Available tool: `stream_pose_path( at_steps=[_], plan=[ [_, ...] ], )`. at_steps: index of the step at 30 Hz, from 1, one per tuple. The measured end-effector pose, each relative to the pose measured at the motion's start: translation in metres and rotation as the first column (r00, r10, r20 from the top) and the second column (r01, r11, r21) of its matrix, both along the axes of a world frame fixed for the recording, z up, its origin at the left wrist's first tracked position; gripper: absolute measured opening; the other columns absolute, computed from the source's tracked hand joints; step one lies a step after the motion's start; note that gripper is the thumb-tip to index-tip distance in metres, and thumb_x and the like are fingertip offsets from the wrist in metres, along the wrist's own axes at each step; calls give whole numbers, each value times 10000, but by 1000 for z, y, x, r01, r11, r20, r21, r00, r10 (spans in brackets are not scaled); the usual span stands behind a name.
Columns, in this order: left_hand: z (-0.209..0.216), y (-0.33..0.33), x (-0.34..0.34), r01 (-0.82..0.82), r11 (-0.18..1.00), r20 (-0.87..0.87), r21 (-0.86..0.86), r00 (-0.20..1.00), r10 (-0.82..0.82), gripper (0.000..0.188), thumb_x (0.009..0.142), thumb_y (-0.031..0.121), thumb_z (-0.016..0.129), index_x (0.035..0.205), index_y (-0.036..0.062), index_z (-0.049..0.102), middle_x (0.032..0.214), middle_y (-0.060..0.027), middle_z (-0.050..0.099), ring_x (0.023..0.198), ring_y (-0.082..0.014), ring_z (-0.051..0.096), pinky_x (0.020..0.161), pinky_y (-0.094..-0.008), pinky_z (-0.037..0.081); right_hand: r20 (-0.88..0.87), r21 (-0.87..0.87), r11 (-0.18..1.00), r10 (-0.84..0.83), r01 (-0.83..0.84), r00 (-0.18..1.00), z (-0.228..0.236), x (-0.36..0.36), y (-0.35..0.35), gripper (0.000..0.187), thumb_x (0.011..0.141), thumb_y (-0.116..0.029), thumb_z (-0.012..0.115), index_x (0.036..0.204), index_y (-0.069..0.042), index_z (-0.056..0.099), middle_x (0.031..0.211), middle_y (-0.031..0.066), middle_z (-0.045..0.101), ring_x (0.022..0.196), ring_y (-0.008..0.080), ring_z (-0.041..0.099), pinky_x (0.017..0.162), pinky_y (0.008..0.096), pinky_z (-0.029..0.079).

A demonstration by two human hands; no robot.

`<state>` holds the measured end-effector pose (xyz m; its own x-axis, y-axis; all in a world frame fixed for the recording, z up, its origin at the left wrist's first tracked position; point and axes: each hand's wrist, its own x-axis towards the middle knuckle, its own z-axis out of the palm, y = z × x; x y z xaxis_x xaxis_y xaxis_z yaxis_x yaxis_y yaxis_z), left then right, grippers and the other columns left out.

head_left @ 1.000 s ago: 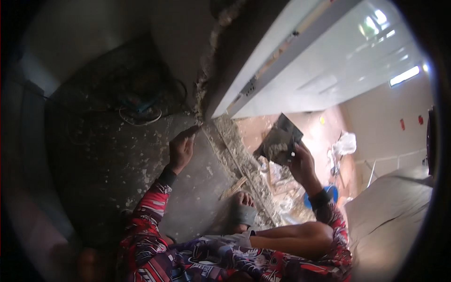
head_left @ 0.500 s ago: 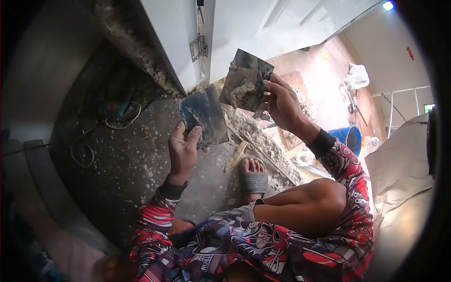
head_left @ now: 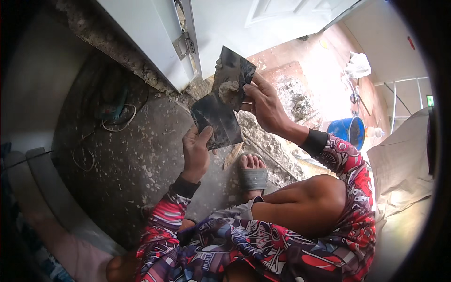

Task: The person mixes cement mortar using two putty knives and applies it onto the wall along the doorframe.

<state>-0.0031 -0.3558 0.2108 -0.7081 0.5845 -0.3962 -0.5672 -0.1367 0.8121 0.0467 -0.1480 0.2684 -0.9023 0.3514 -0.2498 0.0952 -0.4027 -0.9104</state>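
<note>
My left hand (head_left: 196,152) grips a flat dark rectangular plate (head_left: 221,124) by its lower left edge, thumb on top. This plate looks mostly bare, with some smears. In my right hand (head_left: 270,107) is a second flat dark plate (head_left: 235,66), pinched at its right edge. A lump of grey mortar (head_left: 229,92) lies on its face, near the lower end. The left plate's upper edge overlaps the lower part of the right one, close to the lump. Both plates are held above the floor, in front of the door frame.
A white door (head_left: 225,28) and its frame (head_left: 155,42) rise ahead. Rubble and mortar (head_left: 270,145) lie beyond my sandalled foot (head_left: 252,176). A blue bucket (head_left: 347,131) stands at right. A corded power tool (head_left: 112,110) rests on the speckled floor (head_left: 141,155) at left.
The left plate has moved right and up against the right plate, closing the gap between them. My right hand has shifted slightly left and down. Both hands keep their hold.
</note>
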Motion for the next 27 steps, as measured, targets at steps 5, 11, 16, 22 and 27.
stream_pose_path(
  at_steps=[5, 11, 16, 22, 27],
  plan=[
    [-6, 18, 3, 22, 997, 35, 77, 999, -25, 115, 977, 130, 585, 1071, 78, 627, 843, 10, 643, 664, -93, 592, 513, -257, 426, 121, 330, 933, 110, -144, 987, 6, 7, 7, 356, 1036, -117, 412, 1371, -5, 457, 1176, 103, 625, 981, 143, 638, 855, 335, 577],
    [-4, 25, -4, 41, 982, 128, 185, 990, -66, 141, 980, 132, 576, 1095, 69, 629, 927, -14, 671, 690, -95, 592, 523, -259, 421, 210, 435, 869, 158, -237, 965, -13, 14, 10, 294, 1027, -170, 442, 1195, 28, 579, 944, 130, 650, 882, 154, 635, 755, 309, 529],
    [-19, 18, -15, 68, 957, 236, 283, 962, -138, 228, 969, 66, 552, 1178, 7, 624, 1061, -67, 697, 863, -127, 679, 722, -274, 542, 331, 181, 930, 248, -319, 911, 4, 18, 16, 305, 1022, -183, 461, 1227, 16, 569, 956, 102, 645, 859, 159, 633, 736, 312, 548],
    [35, -9, -37, 30, 977, 260, 211, 962, -86, 253, 954, 125, 584, 1186, 29, 615, 990, -52, 701, 669, -105, 643, 487, -235, 451, 212, -166, 944, 317, -286, 924, -24, 20, 28, 293, 998, -96, 522, 1273, 2, 556, 967, 47, 630, 768, 106, 608, 653, 265, 541],
    [102, -40, -65, -30, 972, -237, 234, 968, 87, 256, 954, 125, 601, 1184, 12, 589, 951, -61, 682, 695, -108, 647, 490, -254, 509, 123, -442, 877, 270, -191, 955, -7, 22, 26, 370, 1002, -39, 404, 1357, 57, 443, 1141, 141, 632, 911, 218, 685, 781, 376, 610]
  ],
)
